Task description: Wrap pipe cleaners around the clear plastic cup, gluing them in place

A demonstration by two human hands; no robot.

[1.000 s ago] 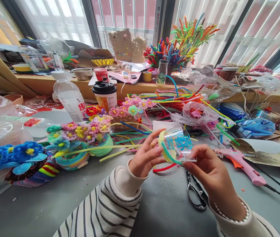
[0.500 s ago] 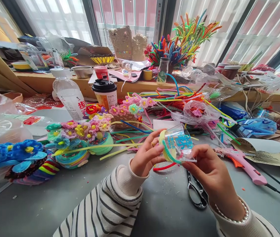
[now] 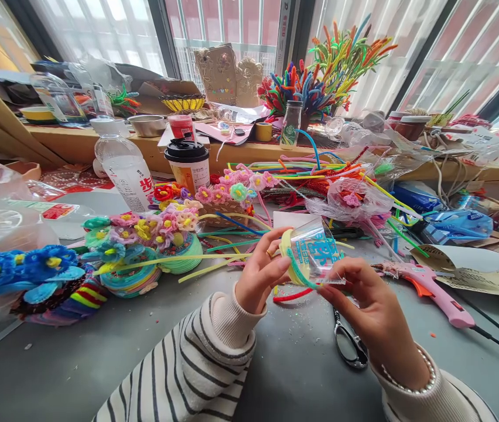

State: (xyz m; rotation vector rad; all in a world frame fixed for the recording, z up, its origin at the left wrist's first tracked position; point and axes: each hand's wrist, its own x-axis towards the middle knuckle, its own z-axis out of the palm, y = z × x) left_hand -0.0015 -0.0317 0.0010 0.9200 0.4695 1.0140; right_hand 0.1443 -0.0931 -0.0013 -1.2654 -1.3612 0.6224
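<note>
A clear plastic cup (image 3: 315,251) with blue printing lies tilted between my hands above the grey table. Yellow and teal pipe cleaner (image 3: 294,266) wraps round its left end. My left hand (image 3: 263,271) grips the wrapped end, thumb in front and fingers behind. My right hand (image 3: 366,299) pinches the teal strand at the cup's lower edge, its fingers partly hidden behind the cup. Below the cup, a red pipe cleaner (image 3: 292,296) lies on the table. Black scissors (image 3: 349,347) rest beside my right hand.
Pipe-cleaner flowers (image 3: 122,234) fill the left side, with a plastic bottle (image 3: 122,167) and coffee cup (image 3: 187,164) behind. A pink glue gun (image 3: 440,290) lies at the right. Loose pipe cleaners (image 3: 293,170) are heaped at the back.
The cup has shifted slightly left and turned a little in my hands. My right hand has moved slightly left with it, still at the cup's lower edge.
</note>
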